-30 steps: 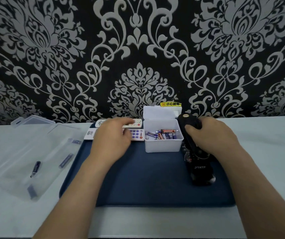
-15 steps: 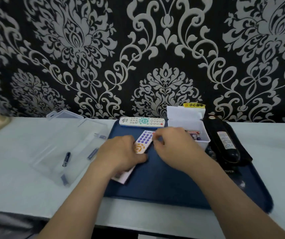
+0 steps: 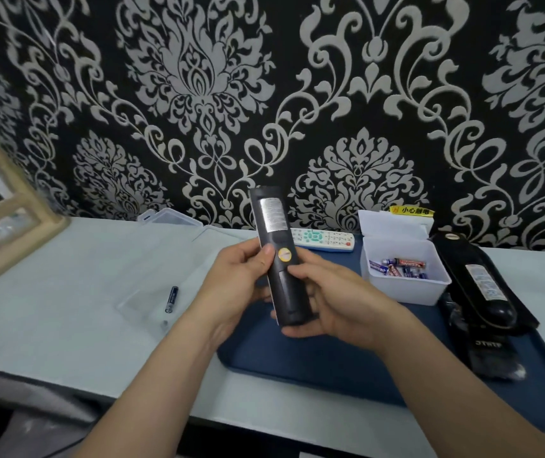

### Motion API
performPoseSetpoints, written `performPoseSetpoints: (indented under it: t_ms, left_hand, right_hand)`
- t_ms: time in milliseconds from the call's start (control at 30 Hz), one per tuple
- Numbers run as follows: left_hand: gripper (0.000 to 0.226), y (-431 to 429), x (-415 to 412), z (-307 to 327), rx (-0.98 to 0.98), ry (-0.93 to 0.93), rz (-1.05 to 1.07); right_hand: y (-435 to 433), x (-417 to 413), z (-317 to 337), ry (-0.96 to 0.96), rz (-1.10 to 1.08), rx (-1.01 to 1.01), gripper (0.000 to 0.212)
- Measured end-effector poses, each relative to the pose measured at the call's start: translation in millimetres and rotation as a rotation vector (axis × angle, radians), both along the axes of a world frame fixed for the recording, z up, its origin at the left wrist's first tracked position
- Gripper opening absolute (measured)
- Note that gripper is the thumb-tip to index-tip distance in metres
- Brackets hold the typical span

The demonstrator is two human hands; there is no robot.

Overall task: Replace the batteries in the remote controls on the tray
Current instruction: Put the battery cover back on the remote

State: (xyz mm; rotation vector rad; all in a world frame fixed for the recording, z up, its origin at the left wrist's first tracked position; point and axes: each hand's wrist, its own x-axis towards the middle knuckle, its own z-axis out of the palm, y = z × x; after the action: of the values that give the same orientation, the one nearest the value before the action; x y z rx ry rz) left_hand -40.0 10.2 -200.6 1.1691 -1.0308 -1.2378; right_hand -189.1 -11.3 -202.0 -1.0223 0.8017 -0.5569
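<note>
Both hands hold a remote control point(image 3: 276, 246) upright above the dark blue tray point(image 3: 324, 358), its black back side facing me, with a silver label and a round yellow sticker. My left hand point(image 3: 234, 285) grips its left edge, thumb near the sticker. My right hand point(image 3: 337, 302) cups its lower end, thumb on the back below the sticker. A white remote point(image 3: 324, 239) lies at the tray's far edge. Two black remotes point(image 3: 482, 285) lie stacked on the tray's right side. A white box point(image 3: 406, 285) holds several batteries point(image 3: 396, 267).
A clear plastic case point(image 3: 172, 259) lies open on the pale table left of the tray, with a loose dark battery point(image 3: 171, 299) in it. A wooden frame point(image 3: 3, 233) stands at the far left. Patterned wallpaper rises behind the table.
The remote that lay face up on the tray under both hands has been lifted and turned over, back side toward me. The camera has shifted left.
</note>
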Motion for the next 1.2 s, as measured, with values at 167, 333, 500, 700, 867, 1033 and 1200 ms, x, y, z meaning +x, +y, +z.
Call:
performPoseSetpoints:
  t_ms: [167,333,500,700,867,1033,1200]
  left_hand:
    - [0.018,2,3,2,-0.111,-0.105,0.117]
    - [0.019,1,4,4,-0.189,-0.232,0.171]
    - [0.023,2,5,5,-0.167,-0.167,0.105]
    - [0.035,2,0,4,-0.132,-0.075,0.136]
    - [0.039,4,15,6,-0.342,-0.652,0.189]
    - [0.045,7,19,4,-0.287,-0.657,0.088]
    - [0.038,9,4,6,-0.169,-0.201,0.004]
  right_hand:
    - [-1,6,1,-0.117,0.024,0.012,0.046]
    - [-1,7,1,-0.118,-0.022,-0.05,0.041]
    - [-2,3,3,-0.115,-0.033,-0.04,0.033]
    - [-3,-2,4,-0.28,0.044,-0.032,0.039]
    - [-4,-4,5,-0.291,0.013,0.014,0.034]
    - [-6,-4,7,-0.342,-0.083,0.004,0.031]
    - [-1,4,3,-0.263,-0.084,-0.108,0.029]
